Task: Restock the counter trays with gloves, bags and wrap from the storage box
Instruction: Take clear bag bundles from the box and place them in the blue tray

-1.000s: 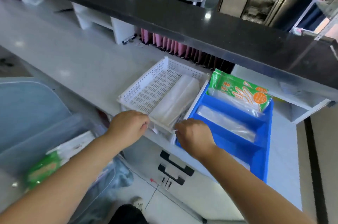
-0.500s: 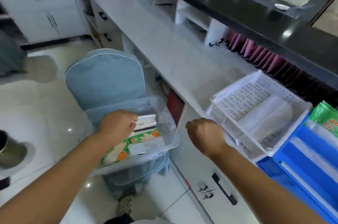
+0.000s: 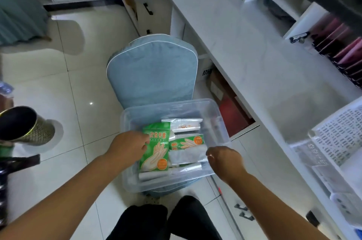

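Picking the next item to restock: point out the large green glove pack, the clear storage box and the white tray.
large green glove pack (image 3: 155, 147): head view, printed front.
clear storage box (image 3: 168, 105): head view, far rim.
white tray (image 3: 340, 132): head view, perforated floor.

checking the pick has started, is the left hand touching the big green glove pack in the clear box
Touching. The head view shows the left hand with its fingers against the left edge of the green glove pack inside the storage box, no gap visible.

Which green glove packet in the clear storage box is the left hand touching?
The upright, larger green glove packet at the box's left, against the left hand. The smaller green packet lies untouched to its right.
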The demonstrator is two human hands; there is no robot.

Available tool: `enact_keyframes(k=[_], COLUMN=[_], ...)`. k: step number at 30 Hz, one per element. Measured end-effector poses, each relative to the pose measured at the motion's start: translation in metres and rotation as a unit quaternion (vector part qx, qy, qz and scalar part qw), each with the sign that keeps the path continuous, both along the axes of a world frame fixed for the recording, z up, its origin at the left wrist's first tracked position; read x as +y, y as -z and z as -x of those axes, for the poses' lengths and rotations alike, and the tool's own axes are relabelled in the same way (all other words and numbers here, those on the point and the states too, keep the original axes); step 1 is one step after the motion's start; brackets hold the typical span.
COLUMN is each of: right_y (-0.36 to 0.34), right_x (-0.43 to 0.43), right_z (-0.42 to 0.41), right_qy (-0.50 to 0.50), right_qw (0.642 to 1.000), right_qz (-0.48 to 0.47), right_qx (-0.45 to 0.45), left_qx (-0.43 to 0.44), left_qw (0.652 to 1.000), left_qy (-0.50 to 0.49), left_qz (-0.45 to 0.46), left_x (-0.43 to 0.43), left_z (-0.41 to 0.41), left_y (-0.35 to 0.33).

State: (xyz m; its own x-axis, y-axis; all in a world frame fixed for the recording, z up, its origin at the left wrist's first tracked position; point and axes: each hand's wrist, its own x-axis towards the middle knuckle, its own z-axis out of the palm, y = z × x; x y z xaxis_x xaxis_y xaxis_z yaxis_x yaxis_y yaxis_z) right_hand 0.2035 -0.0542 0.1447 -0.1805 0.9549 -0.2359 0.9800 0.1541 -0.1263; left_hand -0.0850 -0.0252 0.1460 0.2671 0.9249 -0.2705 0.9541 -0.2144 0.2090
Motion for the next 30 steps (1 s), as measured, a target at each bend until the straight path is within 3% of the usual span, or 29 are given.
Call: enact_keyframes(k=[13, 17, 21, 27, 30], right_y=[0.171, 0.232, 0.276, 0.287, 0.287], right_x=[0.068, 0.084, 0.085, 0.102, 0.108], right_z=[0.023, 0.034, 0.040, 0.034, 0.022], right_qy=[-0.084, -0.170, -0.194, -0.248, -0.246], right_qw=[0.971, 0.959, 0.950, 0.954, 0.964], right_qz=[0.223, 0.218, 0.234, 0.133, 0.076], right_qx=[-0.001, -0.059, -0.071, -0.103, -0.071], left_qx=[0.013, 0.017, 0.020, -0.001, -0.006], left_qw=[0.991, 0.985, 0.983, 0.984, 0.985], left_qy=[-0.045, -0.074, -0.084, -0.079, -0.070], left_qz=[0.128, 0.156, 0.163, 0.162, 0.156], left_x=[0.018, 0.022, 0.020, 0.016, 0.015], left_z=[-0.015, -0.022, -0.030, -0.040, -0.048], left_y=[0.108, 0.147, 0.175, 0.192, 0.189])
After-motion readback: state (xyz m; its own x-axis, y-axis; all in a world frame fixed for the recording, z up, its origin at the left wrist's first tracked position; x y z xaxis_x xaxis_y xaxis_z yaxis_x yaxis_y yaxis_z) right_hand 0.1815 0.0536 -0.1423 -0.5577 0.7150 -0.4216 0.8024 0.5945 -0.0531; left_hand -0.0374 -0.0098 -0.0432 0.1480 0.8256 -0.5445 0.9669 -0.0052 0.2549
